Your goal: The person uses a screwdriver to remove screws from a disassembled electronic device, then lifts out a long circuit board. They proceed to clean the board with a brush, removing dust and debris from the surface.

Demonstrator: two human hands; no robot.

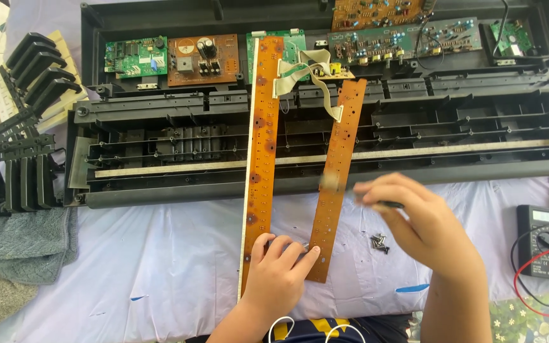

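The right board [333, 184] was pinned at its near end by the left hand [281, 267]; a blurred tool [376, 203], possibly a brush, was gripped above it by the right hand [414, 219].

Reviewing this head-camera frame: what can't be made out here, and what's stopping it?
- Tool in the right hand: motion-blurred, its tip a pale smear, so its type is unclear.
- Near end of the right brown circuit strip: partly covered by the left hand fingers.
- Small dark screws: too small to count.
- Multimeter: display unreadable; its leads run off the right edge.
- Black key sections: cut by the left edge.
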